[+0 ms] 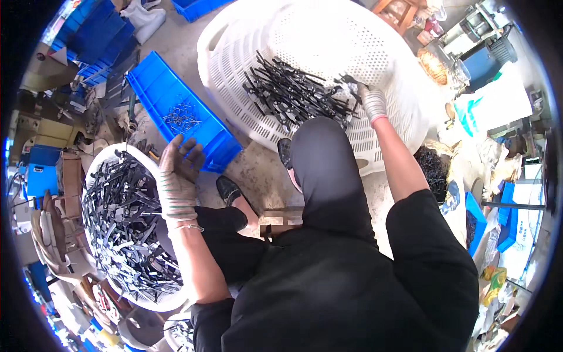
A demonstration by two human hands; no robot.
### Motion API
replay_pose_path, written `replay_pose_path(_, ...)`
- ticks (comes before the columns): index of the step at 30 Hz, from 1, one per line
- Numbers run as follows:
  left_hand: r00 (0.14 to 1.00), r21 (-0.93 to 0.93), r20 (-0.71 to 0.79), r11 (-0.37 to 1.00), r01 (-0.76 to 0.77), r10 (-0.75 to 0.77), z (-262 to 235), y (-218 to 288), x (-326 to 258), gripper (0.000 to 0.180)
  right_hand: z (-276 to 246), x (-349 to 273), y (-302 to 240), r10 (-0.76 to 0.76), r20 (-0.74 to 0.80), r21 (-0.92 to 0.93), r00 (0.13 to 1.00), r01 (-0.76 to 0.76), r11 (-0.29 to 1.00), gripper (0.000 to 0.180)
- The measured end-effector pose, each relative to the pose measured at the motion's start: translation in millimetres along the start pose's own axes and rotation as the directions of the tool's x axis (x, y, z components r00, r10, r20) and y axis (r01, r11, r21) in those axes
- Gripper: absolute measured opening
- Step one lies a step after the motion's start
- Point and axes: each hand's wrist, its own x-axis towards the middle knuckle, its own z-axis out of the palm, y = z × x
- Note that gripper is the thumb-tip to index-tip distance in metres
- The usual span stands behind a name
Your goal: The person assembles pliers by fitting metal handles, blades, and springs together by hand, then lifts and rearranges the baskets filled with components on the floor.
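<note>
Parts, black and slender, lie crossed in a heap just past twelve o'clock (clock over the whole view, twelve at top) in the white basket. Right hand, gloved, half past one, at the heap's right end. Fingertips at or just beside a few pieces; glare, cannot tell if they pinch any. Left hand, gloved, just past nine: fingers loosely spread, nothing seen in them. Tub at eight, bin at ten.

Risks, as judged: tangled parts could drag neighbours along if one is pulled. Thin ends could catch in the basket's slots. Right knee overlaps the near rim in view; a leg shift could jolt the heap. Tub looks full; a brush from the left forearm could spill it, or the bracelet snag. Strays landing in the bin would mix with its small metal pieces.
</note>
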Motion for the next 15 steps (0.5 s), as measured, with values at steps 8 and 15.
replay_pose_path(8, 0.958, 0.094, 0.238, 0.985, 0.142, -0.161, 114.1, -34.8, -10.0, 0.045, -54.4, -77.6, -134.3, -0.286, 0.284, 0.887, 0.915, -0.138, 0.441, 0.032)
replay_pose_path(15, 0.978, -0.331, 0.075, 0.93, -0.158, 0.193, 137.6, -42.6, -9.4, 0.022, -79.6, -187.5, -210.9, -0.638, 0.447, 0.828, 0.626, -0.02, 0.56, 0.027)
